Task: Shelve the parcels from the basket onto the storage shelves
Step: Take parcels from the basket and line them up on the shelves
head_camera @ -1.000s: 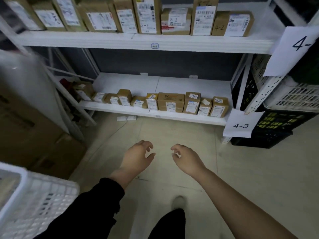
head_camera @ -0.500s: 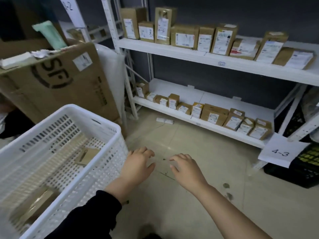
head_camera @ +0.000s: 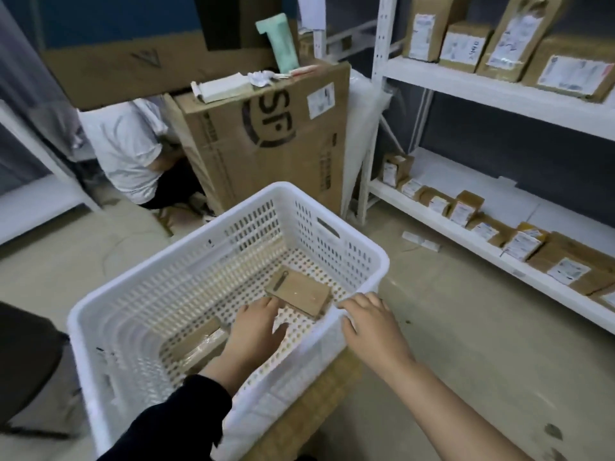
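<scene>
Two hands work a white basket (head_camera: 366, 252). The left hand (head_camera: 256, 331) is down inside it, fingers straight and holding nothing. The right hand (head_camera: 369, 331) holds the near rim, fingers bent over the edge. Two parcels remain inside. A taped box (head_camera: 199, 344) lies beside the left wrist. A flat parcel (head_camera: 299, 292) lies just ahead of the left fingertips, to the left of the right hand, its long axis crosswise to the left hand's reach. Whether the fingertips touch it cannot be told. The left hand is likely the nearer for the pickup. Further off to the right stand the shelves (head_camera: 466, 181), with four parcels in view on the upper board and a blurred row on the lower one.
</scene>
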